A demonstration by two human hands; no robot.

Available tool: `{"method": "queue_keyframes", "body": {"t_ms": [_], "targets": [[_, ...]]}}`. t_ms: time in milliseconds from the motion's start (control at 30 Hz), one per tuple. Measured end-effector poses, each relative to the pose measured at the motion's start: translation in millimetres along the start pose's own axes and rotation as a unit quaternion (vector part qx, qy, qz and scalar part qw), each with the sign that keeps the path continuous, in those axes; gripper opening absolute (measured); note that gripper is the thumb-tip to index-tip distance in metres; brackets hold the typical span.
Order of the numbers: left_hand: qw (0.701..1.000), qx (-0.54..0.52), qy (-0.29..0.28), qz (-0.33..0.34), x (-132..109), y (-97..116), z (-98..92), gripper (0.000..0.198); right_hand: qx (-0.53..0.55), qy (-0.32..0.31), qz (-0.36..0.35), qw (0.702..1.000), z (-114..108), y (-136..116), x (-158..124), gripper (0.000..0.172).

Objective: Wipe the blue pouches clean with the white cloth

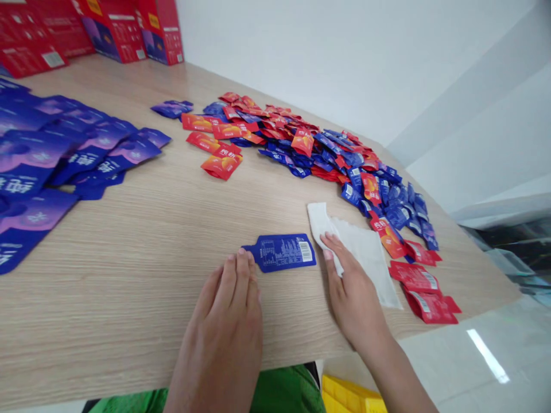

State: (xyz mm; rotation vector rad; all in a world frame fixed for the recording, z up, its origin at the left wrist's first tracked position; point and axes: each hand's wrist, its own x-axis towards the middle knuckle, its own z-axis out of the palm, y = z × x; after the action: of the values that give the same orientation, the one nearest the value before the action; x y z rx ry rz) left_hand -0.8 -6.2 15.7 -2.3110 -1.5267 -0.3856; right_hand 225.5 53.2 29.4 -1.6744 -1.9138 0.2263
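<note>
A blue pouch [282,252] lies flat on the wooden table [172,229], its printed back and barcode facing up. My left hand [232,304] has its fingers pressed together, the tips on the pouch's narrow spout end at the left. To the right of the pouch, my right hand [350,281] has its fingers on the folded edge of a white cloth [365,252], its fingertips closed on the fold. The rest of the cloth is spread out beyond that hand, near the red pouches.
A long heap of red and blue sachets [303,140] curves along the table's far and right side. Larger blue pouches [99,143] overlap at the left. Red boxes [161,31] stand at the back left. Below the front edge is a yellow container [350,396].
</note>
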Motion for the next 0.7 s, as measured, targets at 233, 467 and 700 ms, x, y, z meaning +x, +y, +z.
{"method": "queue_keyframes", "body": {"t_ms": [233,467,700], "targets": [[0.998,-0.017,-0.045,-0.029,-4.5,-0.2,5.0,0.06,0.062,-0.075,-0.158,0.983,41.1,-76.4,-6.8,0.053],[1.0,0.0,-0.019,0.01,-0.8,-3.4,-1.6,0.057,-0.018,-0.06,-0.059,0.996,14.3,-7.2,-6.9,0.054],[1.0,0.0,-0.003,-0.004,-0.9,-0.4,2.7,0.057,0.045,0.01,-0.003,0.999,7.4,-34.8,-8.1,0.053]]}}
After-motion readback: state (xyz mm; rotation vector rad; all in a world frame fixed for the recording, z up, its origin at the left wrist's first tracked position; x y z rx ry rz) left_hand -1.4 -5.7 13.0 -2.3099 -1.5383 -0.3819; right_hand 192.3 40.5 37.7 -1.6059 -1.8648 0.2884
